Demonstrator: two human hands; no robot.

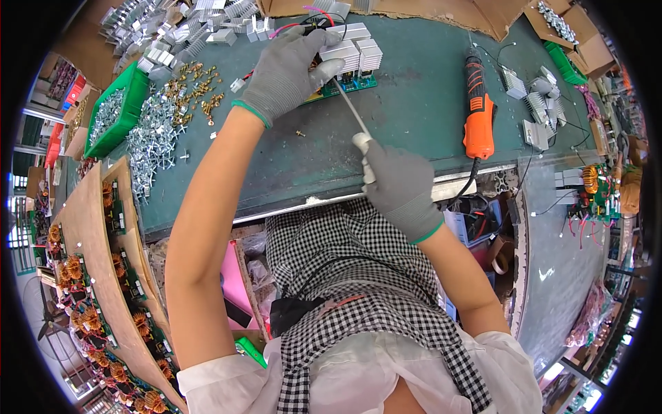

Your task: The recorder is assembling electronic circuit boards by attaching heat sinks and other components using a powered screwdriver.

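At the far middle of the green bench lies a green circuit board [362,84] that carries silver finned heat sinks [370,56]. My gloved left hand [293,69] grips the near left side of this board, its thumb against the heat sinks. In my gloved right hand [398,183] is a screwdriver, its handle hidden by the fingers. The thin metal shaft of the screwdriver [352,107] slants up and left, and its tip reaches the board's near edge beside my left thumb. Whether the tip sits on a screw cannot be seen. Pink and black wires [321,14] rise behind my left hand.
An orange electric screwdriver [479,114] with a black cord lies to the right. Loose heat sinks [207,31], brass-coloured parts [200,79] and silver pieces [155,131] spread over the left, by a green bin [123,110]. Boards with copper coils [86,321] stand at lower left.
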